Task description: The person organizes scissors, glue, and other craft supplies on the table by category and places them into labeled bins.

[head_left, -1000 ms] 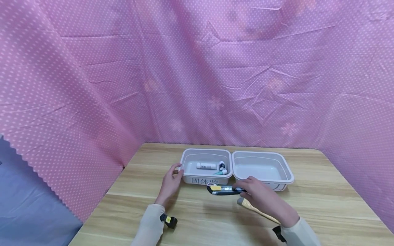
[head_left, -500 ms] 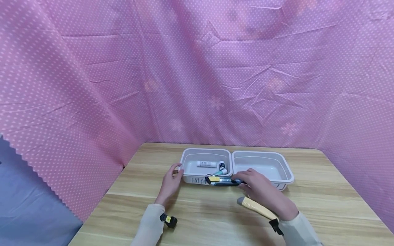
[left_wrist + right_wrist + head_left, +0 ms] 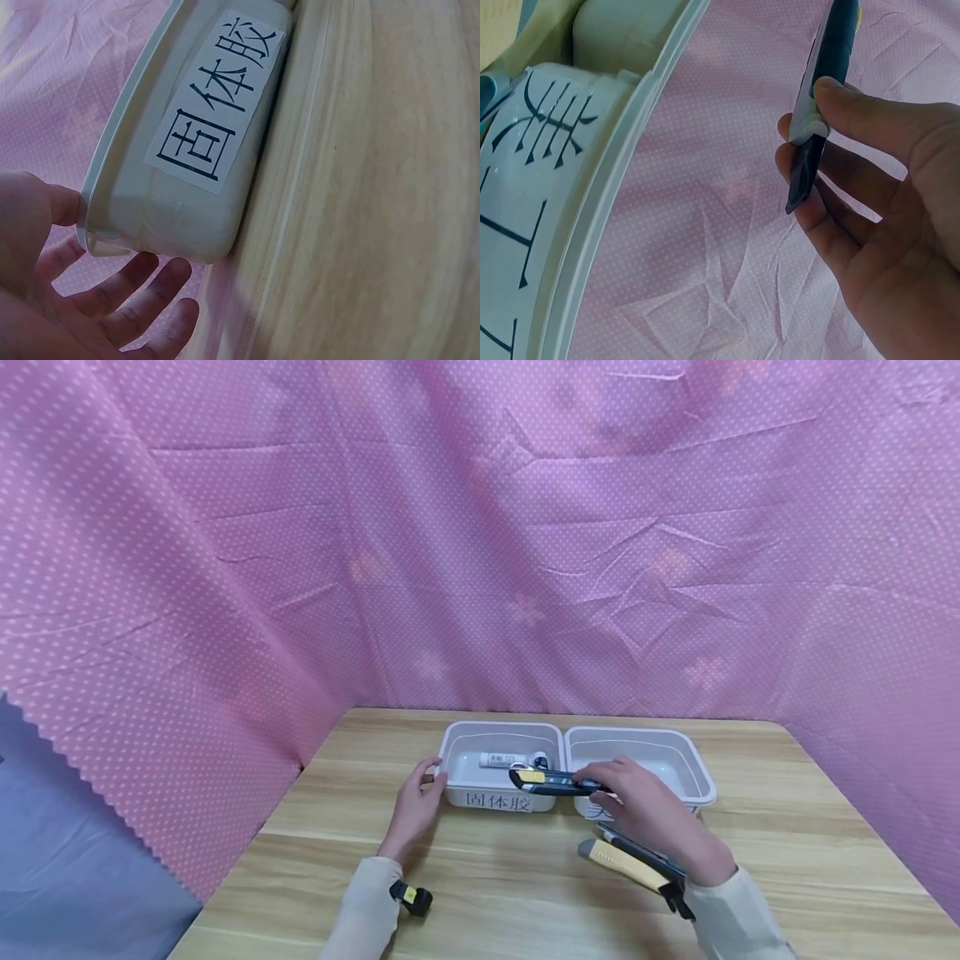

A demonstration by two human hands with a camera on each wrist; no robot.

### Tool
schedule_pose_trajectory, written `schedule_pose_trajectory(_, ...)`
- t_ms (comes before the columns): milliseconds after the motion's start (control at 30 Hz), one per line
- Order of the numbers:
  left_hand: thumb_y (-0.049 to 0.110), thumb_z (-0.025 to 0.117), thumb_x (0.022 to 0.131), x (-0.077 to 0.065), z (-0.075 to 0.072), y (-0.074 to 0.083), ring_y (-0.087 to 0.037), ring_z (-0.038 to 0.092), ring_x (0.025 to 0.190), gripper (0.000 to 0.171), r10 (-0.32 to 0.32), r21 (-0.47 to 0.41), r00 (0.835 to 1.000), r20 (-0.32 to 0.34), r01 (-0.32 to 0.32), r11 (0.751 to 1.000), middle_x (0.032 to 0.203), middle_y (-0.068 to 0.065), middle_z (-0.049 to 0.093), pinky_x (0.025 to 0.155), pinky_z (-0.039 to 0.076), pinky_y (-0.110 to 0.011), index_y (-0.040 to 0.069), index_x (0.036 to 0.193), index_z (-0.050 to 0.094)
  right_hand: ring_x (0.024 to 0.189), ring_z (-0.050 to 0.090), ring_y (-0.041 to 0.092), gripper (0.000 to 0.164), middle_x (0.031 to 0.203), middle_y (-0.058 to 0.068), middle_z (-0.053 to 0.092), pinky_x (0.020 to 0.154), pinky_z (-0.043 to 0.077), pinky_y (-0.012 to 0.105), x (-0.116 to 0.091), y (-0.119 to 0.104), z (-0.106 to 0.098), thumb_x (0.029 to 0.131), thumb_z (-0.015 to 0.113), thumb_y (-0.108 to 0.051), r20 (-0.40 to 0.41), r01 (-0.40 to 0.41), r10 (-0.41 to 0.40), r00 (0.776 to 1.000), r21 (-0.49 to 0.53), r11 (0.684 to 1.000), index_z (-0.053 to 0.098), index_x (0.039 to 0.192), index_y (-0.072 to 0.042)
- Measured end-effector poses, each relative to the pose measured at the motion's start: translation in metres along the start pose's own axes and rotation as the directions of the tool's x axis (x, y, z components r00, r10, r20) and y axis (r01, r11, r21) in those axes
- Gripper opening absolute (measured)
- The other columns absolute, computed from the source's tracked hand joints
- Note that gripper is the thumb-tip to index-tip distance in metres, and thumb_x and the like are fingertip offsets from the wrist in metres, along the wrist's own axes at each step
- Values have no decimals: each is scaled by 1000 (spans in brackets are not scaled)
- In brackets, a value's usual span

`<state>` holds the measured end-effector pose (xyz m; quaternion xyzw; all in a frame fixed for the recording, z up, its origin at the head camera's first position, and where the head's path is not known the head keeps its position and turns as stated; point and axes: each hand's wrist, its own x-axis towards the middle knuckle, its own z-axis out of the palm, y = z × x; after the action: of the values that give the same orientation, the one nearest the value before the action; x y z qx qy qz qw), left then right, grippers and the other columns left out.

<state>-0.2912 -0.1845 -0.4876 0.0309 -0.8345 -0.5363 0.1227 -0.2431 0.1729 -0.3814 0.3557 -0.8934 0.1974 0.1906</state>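
My right hand (image 3: 648,806) pinches a black and yellow utility knife (image 3: 551,782) between thumb and fingers. It is held level near the inner ends of the two bins; in the right wrist view the utility knife (image 3: 817,112) rises above the fingertips. My left hand (image 3: 415,806) holds the left end of a white plastic bin (image 3: 480,787), thumb at the rim and fingers around the end, as the left wrist view shows with the bin (image 3: 195,217). Inside lie a white glue stick (image 3: 501,760) and a dark-labelled one (image 3: 540,760), partly hidden by the knife.
A second white bin (image 3: 693,768) stands directly right of the first, its front label partly covered by the right hand. On the table (image 3: 480,893), under the right forearm, lie a yellow utility knife (image 3: 622,864) and a dark one (image 3: 637,850). Pink dotted cloth (image 3: 525,568) hangs behind.
My right hand has raised the utility knife away from me, from in front of the bins to over their front rims, then slightly right. The dark knife on the table has come into sight. Left hand unchanged.
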Motion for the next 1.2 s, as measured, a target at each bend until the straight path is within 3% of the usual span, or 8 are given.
schedule_pose_trajectory(300, 24, 56, 106, 0, 0, 2, -32, 70, 98, 39, -3, -1, 1000, -3, 3, 1000, 125, -24, 65, 78, 55, -32, 13, 143, 55, 103, 68, 19, 36, 112, 0, 75, 86, 58, 42, -2, 15, -9, 86, 79, 1, -19, -47, 48, 999, 26, 999, 72, 118, -15)
schedule_pose_trajectory(833, 26, 56, 106, 0, -1, 4, -30, 69, 102, 39, -12, 4, 1000, 4, 12, 1000, 126, -22, 65, 83, 56, -37, 14, 143, 55, 106, 69, 29, 33, 113, 8, 75, 89, 57, 50, -7, 49, -14, 87, 75, 7, -109, -46, 52, 993, 55, 997, 72, 117, -5)
schedule_pose_trajectory(1200, 25, 56, 106, -1, -1, 5, -32, 68, 102, 39, -19, -6, 1000, 11, 19, 1000, 125, -22, 65, 80, 54, -33, 13, 143, 55, 103, 67, 30, 31, 111, 9, 75, 89, 55, 52, -9, 62, -9, 87, 75, 7, -74, -101, 106, 992, 61, 993, 73, 116, -5)
